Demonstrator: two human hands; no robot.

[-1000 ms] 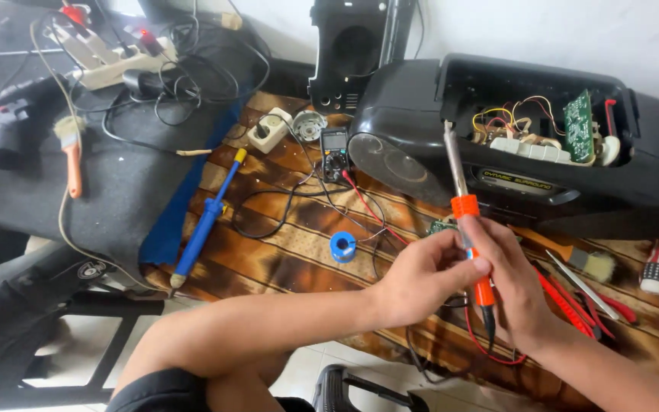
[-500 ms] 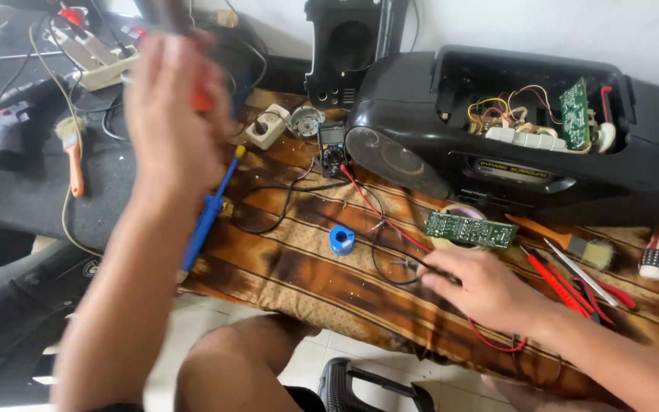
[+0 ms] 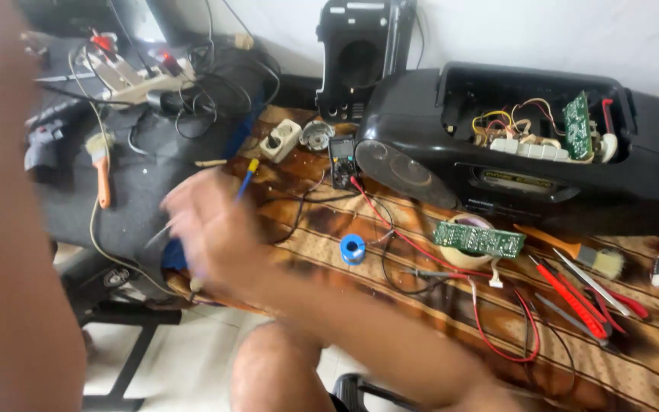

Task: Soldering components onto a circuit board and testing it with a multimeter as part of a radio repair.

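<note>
Currently a light, stiff blue-handled soldering iron (image 3: 245,174) is being reached by the blurred right hand (image 3: 211,229), grip state indiscernible; handle judged the safe hold.

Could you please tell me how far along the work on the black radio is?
Done: the radio has its case open, and one green circuit board lies out on the table. In hand: the right hand, blurred, is at the blue soldering iron; whether its grip has closed is unclear. Left: the board is not back inside, and the case is not closed.
</note>
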